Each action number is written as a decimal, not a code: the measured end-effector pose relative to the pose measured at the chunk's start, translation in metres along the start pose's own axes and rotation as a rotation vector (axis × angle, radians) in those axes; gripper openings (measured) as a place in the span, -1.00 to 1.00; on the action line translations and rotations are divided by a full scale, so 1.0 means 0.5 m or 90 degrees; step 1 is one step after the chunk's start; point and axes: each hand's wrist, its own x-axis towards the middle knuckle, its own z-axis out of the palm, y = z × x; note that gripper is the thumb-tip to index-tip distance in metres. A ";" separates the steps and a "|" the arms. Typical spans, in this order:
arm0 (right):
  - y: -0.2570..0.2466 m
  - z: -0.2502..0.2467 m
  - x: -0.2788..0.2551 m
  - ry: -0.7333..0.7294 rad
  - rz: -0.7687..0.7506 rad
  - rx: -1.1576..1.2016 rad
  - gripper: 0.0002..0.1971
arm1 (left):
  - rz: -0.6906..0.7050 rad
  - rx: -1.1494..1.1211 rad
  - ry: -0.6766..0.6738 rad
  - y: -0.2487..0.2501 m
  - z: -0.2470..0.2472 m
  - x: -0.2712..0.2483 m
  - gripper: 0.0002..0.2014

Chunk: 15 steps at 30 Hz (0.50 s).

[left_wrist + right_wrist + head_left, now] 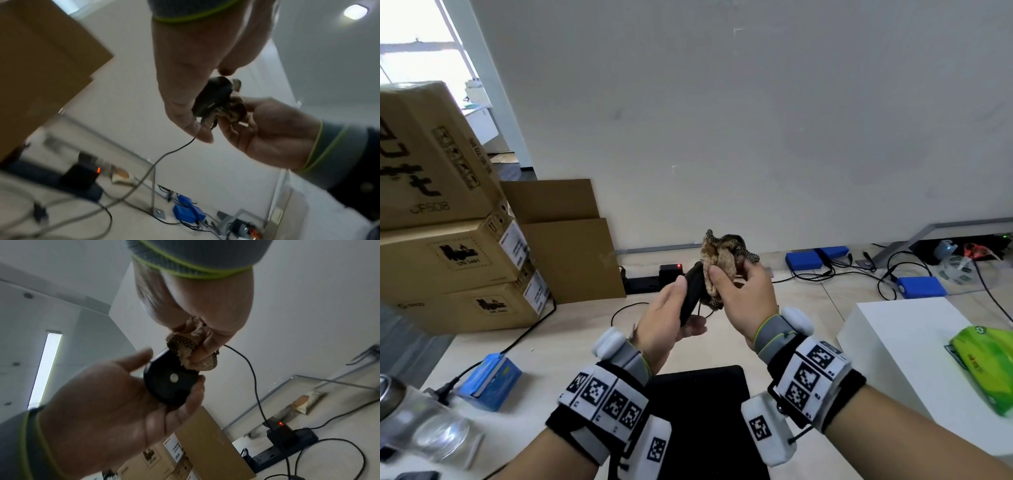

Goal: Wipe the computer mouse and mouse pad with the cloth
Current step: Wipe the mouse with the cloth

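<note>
My left hand (674, 308) holds a black wired computer mouse (692, 291) up in the air, thumb on one side and fingers underneath. Its flat underside (168, 382) faces the right wrist camera. My right hand (736, 291) grips a bunched brown patterned cloth (720, 260) and presses it against the mouse's far end. The same cloth (185, 344) bulges out between thumb and fingers. The mouse cable (164, 155) hangs down from the mouse toward the table. A black mouse pad (702, 411) lies flat on the table below my wrists.
Stacked cardboard boxes (448, 212) fill the left. A black power strip with an adapter (671, 274) sits near the wall. A blue box (493, 380) lies front left; a white block (914, 359) with a green packet (986, 356) stands right. Blue packs (804, 260) and cables lie on the floor.
</note>
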 end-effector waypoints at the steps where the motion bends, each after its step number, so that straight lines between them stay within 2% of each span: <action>1: -0.006 0.003 -0.006 -0.002 -0.013 -0.006 -0.73 | 0.024 0.060 -0.004 -0.001 0.003 -0.003 -0.65; 3: -0.013 0.006 -0.021 -0.023 -0.042 -0.008 -0.72 | 0.026 0.091 0.018 -0.003 0.001 0.003 -0.58; 5: -0.017 0.004 -0.036 -0.063 -0.095 -0.004 -0.55 | -0.053 0.001 0.047 -0.002 -0.009 0.019 -0.53; 6: -0.015 0.002 -0.042 -0.086 -0.146 -0.040 -0.55 | -0.088 -0.052 0.037 0.001 -0.014 0.021 -0.53; 9: -0.006 0.003 -0.066 -0.184 -0.352 -0.208 -0.69 | -0.101 -0.101 -0.013 -0.003 -0.024 0.024 -0.67; 10: -0.001 0.004 -0.071 -0.205 -0.387 -0.232 -0.72 | -0.090 -0.089 -0.027 -0.005 -0.025 0.021 -0.70; 12: 0.005 0.002 -0.063 -0.216 -0.397 -0.249 -0.74 | -0.085 -0.040 -0.031 -0.001 -0.023 0.011 -0.70; 15: 0.011 -0.008 -0.019 -0.108 -0.296 -0.236 -0.71 | -0.111 0.040 -0.057 0.003 -0.016 0.002 -0.50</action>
